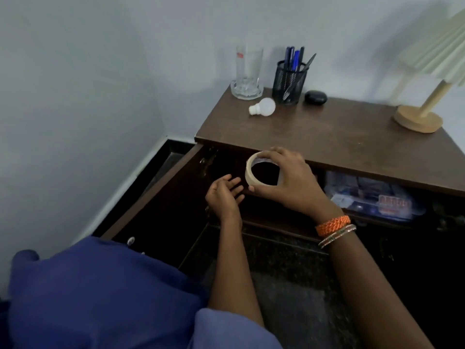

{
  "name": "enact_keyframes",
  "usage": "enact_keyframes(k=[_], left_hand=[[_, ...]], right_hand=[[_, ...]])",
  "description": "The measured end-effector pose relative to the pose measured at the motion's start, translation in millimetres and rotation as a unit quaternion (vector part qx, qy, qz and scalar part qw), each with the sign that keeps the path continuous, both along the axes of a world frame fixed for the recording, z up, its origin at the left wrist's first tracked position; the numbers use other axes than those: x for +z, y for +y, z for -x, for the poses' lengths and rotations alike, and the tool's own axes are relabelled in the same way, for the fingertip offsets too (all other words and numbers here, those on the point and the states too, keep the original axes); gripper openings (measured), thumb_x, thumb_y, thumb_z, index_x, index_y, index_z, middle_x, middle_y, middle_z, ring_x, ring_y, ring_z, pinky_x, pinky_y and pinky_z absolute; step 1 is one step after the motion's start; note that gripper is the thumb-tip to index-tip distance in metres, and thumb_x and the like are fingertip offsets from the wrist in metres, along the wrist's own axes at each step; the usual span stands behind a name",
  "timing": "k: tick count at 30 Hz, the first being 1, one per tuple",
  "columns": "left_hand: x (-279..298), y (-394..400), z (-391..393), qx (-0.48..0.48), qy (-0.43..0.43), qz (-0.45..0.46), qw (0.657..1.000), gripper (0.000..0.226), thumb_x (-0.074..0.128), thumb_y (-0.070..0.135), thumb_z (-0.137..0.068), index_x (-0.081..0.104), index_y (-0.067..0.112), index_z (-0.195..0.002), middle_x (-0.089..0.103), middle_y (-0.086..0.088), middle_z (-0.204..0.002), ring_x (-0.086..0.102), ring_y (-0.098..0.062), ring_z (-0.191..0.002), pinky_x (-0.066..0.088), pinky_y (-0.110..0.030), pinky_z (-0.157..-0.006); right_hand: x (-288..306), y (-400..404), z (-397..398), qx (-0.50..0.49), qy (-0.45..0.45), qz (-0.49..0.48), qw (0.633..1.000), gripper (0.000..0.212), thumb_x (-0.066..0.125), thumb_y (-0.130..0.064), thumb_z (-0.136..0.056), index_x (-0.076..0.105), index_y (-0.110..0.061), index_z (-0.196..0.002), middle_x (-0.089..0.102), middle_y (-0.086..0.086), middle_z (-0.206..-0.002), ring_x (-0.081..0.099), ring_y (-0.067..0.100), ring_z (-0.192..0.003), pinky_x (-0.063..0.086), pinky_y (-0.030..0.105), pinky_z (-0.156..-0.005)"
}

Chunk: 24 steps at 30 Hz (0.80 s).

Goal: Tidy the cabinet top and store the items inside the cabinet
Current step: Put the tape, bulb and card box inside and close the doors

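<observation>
Blue cloth (pixel 100 293) nearest; brown cabinet top (pixel 339 137) meets white wall (pixel 100 59).

Home room: cabinet (pixel 327 137), lamp (pixel 425 107).

Head camera looks steeply down, close over the open cabinet (pixel 327 137).

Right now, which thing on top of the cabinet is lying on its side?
The white light bulb. It lies tipped over in front of the glass, while the glass, the pen holder and the lamp all stand upright.
</observation>
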State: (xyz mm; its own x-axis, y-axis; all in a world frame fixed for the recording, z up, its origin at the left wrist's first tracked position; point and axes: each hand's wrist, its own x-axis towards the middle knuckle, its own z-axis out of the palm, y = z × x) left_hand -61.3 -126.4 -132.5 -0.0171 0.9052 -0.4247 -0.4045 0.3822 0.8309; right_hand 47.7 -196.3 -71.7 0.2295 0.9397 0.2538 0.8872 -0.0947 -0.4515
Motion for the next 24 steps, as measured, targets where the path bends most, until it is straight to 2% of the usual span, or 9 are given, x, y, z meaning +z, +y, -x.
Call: enact_keyframes(k=[4,7,9,12,17,21,24], left_hand=[[-16.3,2.1,19.3,0.002,-0.006,0.061,0.998,0.025,0.043,0.014,-0.09,0.062,0.007,-0.104,0.068,-0.006,-0.084,0.064,-0.019,-0.069,0.046,-0.025,-0.051],[-28.6,-1.1,29.3,-0.032,0.008,0.077,0.996,0.023,0.045,0.016,-0.089,0.061,0.007,-0.104,0.067,-0.005,-0.081,0.061,-0.015,-0.062,0.045,-0.025,-0.053],[-38.7,-3.8,33.2,-0.061,0.032,0.086,0.994,0.023,0.045,0.018,-0.09,0.061,0.009,-0.105,0.068,-0.004,-0.084,0.061,-0.014,-0.066,0.045,-0.027,-0.057],[-46.4,-1.9,35.4,-0.089,0.066,0.072,0.991,0.026,0.046,0.021,-0.091,0.062,0.009,-0.108,0.069,-0.005,-0.092,0.061,-0.015,-0.072,0.047,-0.027,-0.058],[-46.8,10.1,35.4,-0.148,0.113,0.011,0.983,0.021,0.046,0.023,-0.092,0.061,0.015,-0.104,0.068,-0.001,-0.087,0.062,-0.018,-0.079,0.048,-0.03,-0.062],[-53.4,11.2,36.5,-0.157,0.126,0.013,0.979,0.02,0.046,0.024,-0.092,0.062,0.016,-0.101,0.068,-0.002,-0.09,0.063,-0.019,-0.082,0.049,-0.031,-0.065],[-59.4,9.9,35.5,-0.163,0.138,0.014,0.977,0.023,0.046,0.025,-0.091,0.062,0.015,-0.105,0.069,-0.002,-0.091,0.063,-0.017,-0.081,0.05,-0.031,-0.067]], right_hand=[[-40.8,5.2,17.4,0.053,0.073,0.029,0.996,0.063,0.072,-0.055,-0.068,0.054,-0.036,-0.126,0.048,-0.001,-0.137,0.04,0.017,-0.128,0.035,0.033,-0.102],[-83.1,29.9,13.1,0.04,0.085,0.052,0.994,0.062,0.069,-0.061,-0.063,0.057,-0.036,-0.119,0.058,-0.007,-0.123,0.053,0.015,-0.115,0.047,0.041,-0.096],[-104.3,49.8,4.0,0.022,0.076,0.07,0.994,0.068,0.065,-0.068,-0.06,0.056,-0.034,-0.118,0.06,-0.006,-0.121,0.056,0.018,-0.111,0.049,0.045,-0.092],[-117.9,78.6,-13.8,0.0,0.052,0.105,0.993,0.08,0.061,-0.072,-0.054,0.055,-0.03,-0.122,0.059,0.0,-0.127,0.055,0.026,-0.115,0.048,0.047,-0.093],[-119.4,113.8,-42.7,-0.041,0.045,0.122,0.991,0.071,0.065,-0.061,-0.058,0.06,-0.027,-0.12,0.063,0.004,-0.125,0.058,0.026,-0.115,0.047,0.045,-0.097],[-137.7,132.4,-60.2,-0.044,0.064,0.153,0.985,0.079,0.056,-0.07,-0.051,0.061,-0.028,-0.118,0.062,0.002,-0.128,0.054,0.026,-0.12,0.042,0.048,-0.102],[-159.2,142.3,-75.6,-0.065,0.061,0.169,0.982,0.095,0.053,-0.079,-0.047,0.054,-0.026,-0.126,0.055,0.006,-0.134,0.049,0.029,-0.125,0.04,0.049,-0.104]])
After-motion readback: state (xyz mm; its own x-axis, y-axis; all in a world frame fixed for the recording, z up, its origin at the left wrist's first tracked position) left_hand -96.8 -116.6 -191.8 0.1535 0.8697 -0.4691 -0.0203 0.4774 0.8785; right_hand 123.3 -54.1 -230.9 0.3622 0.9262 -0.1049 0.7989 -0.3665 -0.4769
